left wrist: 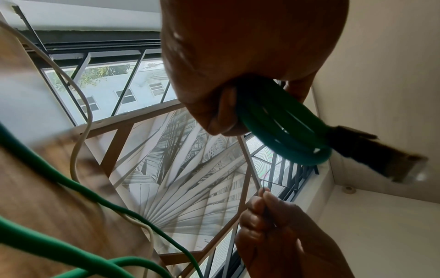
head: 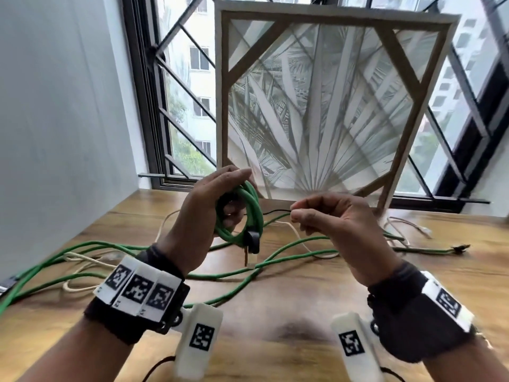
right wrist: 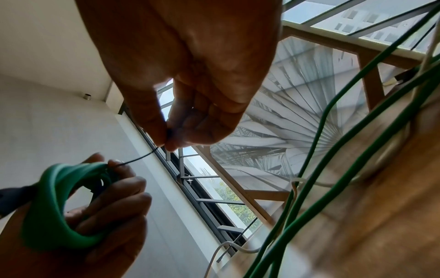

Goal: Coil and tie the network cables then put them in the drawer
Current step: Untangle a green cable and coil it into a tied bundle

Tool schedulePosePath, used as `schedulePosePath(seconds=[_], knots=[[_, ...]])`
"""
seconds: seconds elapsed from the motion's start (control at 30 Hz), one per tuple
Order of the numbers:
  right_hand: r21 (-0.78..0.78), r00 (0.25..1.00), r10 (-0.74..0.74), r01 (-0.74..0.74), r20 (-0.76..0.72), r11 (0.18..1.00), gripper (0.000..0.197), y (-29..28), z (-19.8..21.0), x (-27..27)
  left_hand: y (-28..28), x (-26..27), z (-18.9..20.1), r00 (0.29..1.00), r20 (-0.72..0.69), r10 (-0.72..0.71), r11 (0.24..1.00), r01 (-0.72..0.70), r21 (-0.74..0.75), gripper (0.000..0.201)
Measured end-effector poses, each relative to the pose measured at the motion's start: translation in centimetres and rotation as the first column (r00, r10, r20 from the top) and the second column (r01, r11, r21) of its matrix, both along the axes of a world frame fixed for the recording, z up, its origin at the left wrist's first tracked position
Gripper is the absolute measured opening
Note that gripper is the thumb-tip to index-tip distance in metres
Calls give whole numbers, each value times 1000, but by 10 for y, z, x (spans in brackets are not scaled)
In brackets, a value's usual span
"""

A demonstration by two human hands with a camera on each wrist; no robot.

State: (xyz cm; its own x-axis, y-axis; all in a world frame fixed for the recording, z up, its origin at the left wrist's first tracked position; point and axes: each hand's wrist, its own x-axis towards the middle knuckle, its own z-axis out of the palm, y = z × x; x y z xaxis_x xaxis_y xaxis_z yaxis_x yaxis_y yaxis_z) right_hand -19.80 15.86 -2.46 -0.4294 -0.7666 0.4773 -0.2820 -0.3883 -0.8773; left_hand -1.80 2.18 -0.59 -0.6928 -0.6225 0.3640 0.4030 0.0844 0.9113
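My left hand (head: 217, 205) grips a small green cable coil (head: 248, 213) above the table, fingers curled through its loops; the coil (left wrist: 281, 135) shows below the palm in the left wrist view. A black plug with a clear tip (head: 252, 246) hangs from the coil's lower edge. My right hand (head: 296, 215) pinches a thin black tie (head: 275, 211) between thumb and forefinger, and the tie (right wrist: 140, 159) runs taut to the coil (right wrist: 59, 203). Long green cables (head: 289, 245) and a thin white cable (head: 305, 248) lie loose on the table.
The wooden table (head: 289, 312) meets a white wall at the left. A framed palm-leaf picture (head: 325, 106) leans against the barred window behind my hands. Loose cable ends (head: 460, 247) lie at the right. No drawer is in view.
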Motion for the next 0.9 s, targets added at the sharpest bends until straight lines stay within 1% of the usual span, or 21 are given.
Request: schedulePosePath(seconds=[0.1, 0.17, 0.2, 0.27, 0.3, 0.33, 0.37, 0.43, 0.5, 0.53, 0.6, 0.67, 0.7, 0.73, 0.77, 0.8, 0.87, 0.9], knots=[[78, 991, 109, -115, 81, 990, 8, -1, -4, 5, 7, -1, -1, 996, 0, -89, 996, 88, 33, 31], [120, 971, 192, -209, 139, 970, 10, -2, -7, 10, 7, -1, -2, 988, 39, -149, 988, 147, 52, 45], [137, 958, 232, -256, 171, 957, 15, -3, -8, 13, 5, -1, -4, 982, 69, -178, 983, 175, 50, 56], [163, 921, 307, -350, 240, 923, 37, -5, -11, 14, 3, -1, -8, 966, 109, -236, 971, 231, 56, 80], [170, 901, 331, -386, 279, 907, 44, -5, -11, 15, 1, -1, -11, 956, 114, -271, 962, 265, 65, 86], [170, 885, 342, -408, 317, 897, 50, -5, -10, 16, 0, 0, -12, 941, 110, -319, 947, 313, 71, 86], [168, 869, 345, -422, 354, 891, 53, -5, -10, 16, -1, 1, -13, 922, 97, -375, 926, 370, 69, 79], [160, 842, 344, -441, 416, 883, 55, -3, -8, 16, -3, 5, -13, 873, 83, -481, 876, 481, 21, 57], [167, 834, 347, -451, 430, 877, 49, 0, -6, 18, -2, 9, -13, 849, 99, -518, 852, 523, -31, 58], [179, 838, 341, -447, 426, 877, 47, 1, -4, 19, -1, 9, -13, 856, 110, -504, 858, 512, -52, 54], [201, 855, 328, -432, 402, 879, 49, 2, -1, 24, 4, 7, -10, 886, 120, -448, 882, 460, -101, 35], [202, 856, 330, -433, 399, 878, 60, 1, -2, 27, 4, 4, -10, 914, 98, -393, 906, 403, -132, 16], [204, 856, 332, -434, 395, 877, 65, 0, -3, 27, 5, 2, -12, 927, 71, -367, 918, 374, -134, 11], [200, 860, 330, -429, 389, 881, 64, 0, -3, 26, 5, 0, -13, 936, 48, -347, 928, 351, -128, 9], [194, 863, 328, -423, 384, 885, 60, 0, -3, 26, 3, 0, -15, 944, 35, -329, 937, 330, -113, 7], [179, 868, 324, -411, 377, 894, 51, 0, -3, 26, 2, -1, -16, 948, 28, -317, 943, 319, -101, 7], [125, 883, 304, -368, 358, 921, 23, 3, 0, 25, 0, -2, -16, 953, 22, -303, 951, 304, -52, 14], [89, 888, 295, -346, 354, 934, 15, 4, 0, 25, -1, -2, -14, 957, 17, -289, 957, 289, -12, 18]])
